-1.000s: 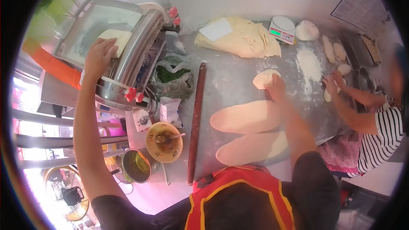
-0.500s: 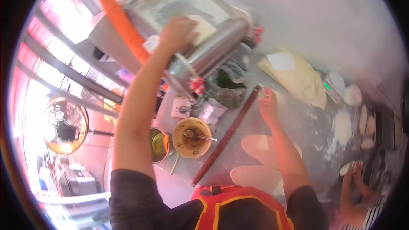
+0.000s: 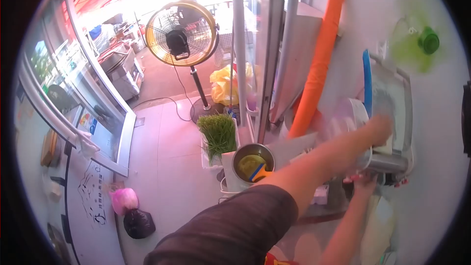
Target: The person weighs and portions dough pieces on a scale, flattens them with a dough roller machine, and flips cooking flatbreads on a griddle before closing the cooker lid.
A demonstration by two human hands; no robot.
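Observation:
My left hand (image 3: 380, 130) is over the tray of a metal dough roller machine (image 3: 390, 163), next to a pale piece of dough (image 3: 386, 145). Motion blurs its fingers, so their grip is unclear. Lower down, my right hand (image 3: 364, 184) is just below the machine's metal roller; its fingers are partly hidden. A dark red wooden rod (image 3: 321, 217) lies on the worktop, partly behind my arms. Flat dough ovals (image 3: 307, 249) lie near the bottom edge, and a large pale dough mass (image 3: 380, 225) is right of my right forearm.
A pot (image 3: 239, 163) of yellow liquid holds an orange-handled brush (image 3: 260, 172). Behind it are a crate of green stalks (image 3: 217, 135) and a standing fan (image 3: 182, 37). An orange roll (image 3: 321, 59) leans by the wall. Pink (image 3: 123, 201) and black bags (image 3: 139, 224) lie on the floor.
The view has swung left toward the doorway and floor. My left hand stays at the machine; my right hand has moved from beside the rod to below the roller.

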